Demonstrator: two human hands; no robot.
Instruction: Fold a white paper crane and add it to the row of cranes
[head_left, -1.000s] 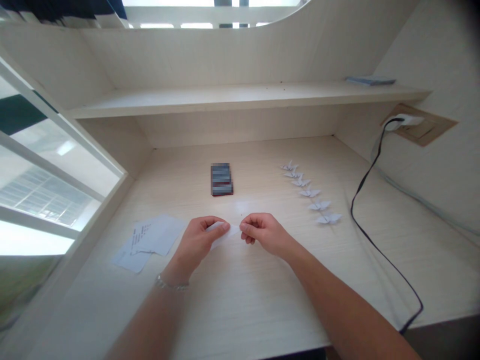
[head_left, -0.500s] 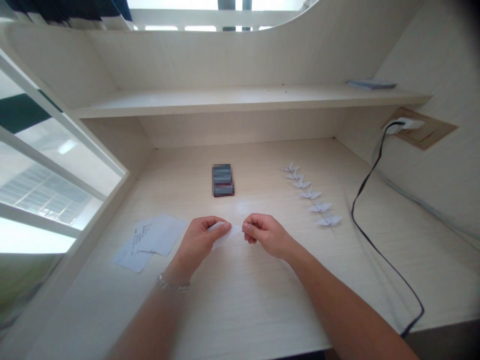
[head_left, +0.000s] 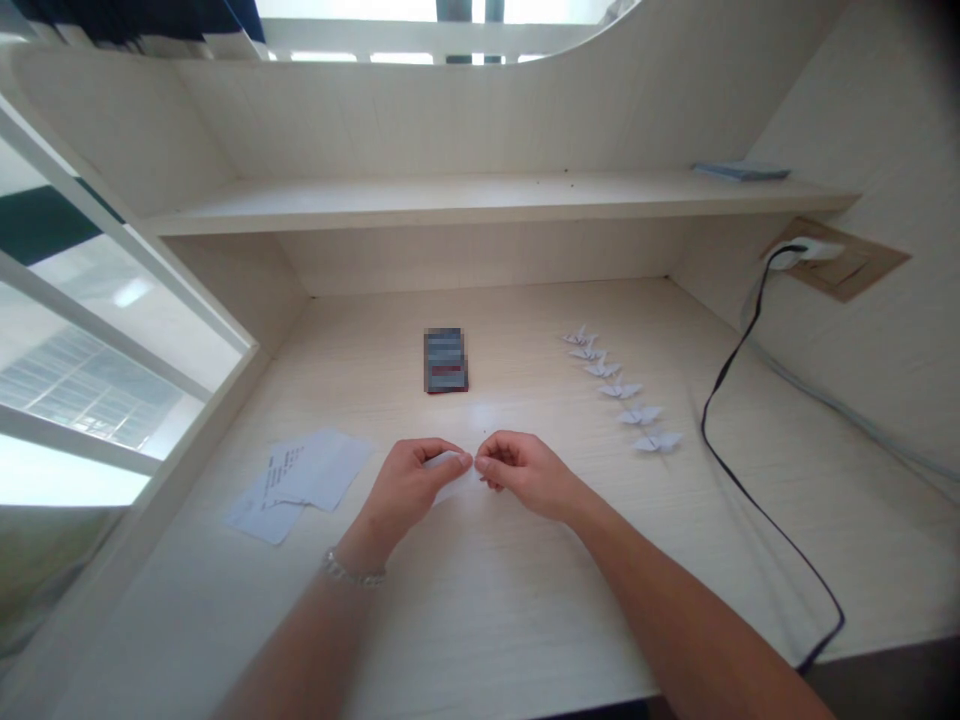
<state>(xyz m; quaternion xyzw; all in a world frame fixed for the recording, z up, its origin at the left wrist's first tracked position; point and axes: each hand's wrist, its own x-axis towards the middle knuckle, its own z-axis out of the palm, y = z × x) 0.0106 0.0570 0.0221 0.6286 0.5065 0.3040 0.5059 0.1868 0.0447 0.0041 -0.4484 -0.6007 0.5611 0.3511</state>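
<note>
A small folded piece of white paper (head_left: 450, 487) is pinched between the thumb and fingers of my left hand (head_left: 417, 478), low over the desk. My right hand (head_left: 525, 472) is closed in a pinch at the paper's right end, its thumb and forefinger close to the left thumb tip. Much of the paper is hidden behind the left fingers. Right of my hands, several white folded paper cranes (head_left: 619, 389) stand in a slanting row. At left lie flat sheets of paper (head_left: 322, 470), one with writing on it.
A dark rectangular object (head_left: 446, 360), blurred out, lies behind my hands. A black cable (head_left: 721, 375) runs from the wall socket (head_left: 844, 262) down the desk's right side. Above the desk is a shelf (head_left: 450, 195) bearing a thin flat item (head_left: 742, 171).
My two hands have come closer together, the left moving slightly right and the right slightly left. The paper's right end now sits between both sets of fingertips.
</note>
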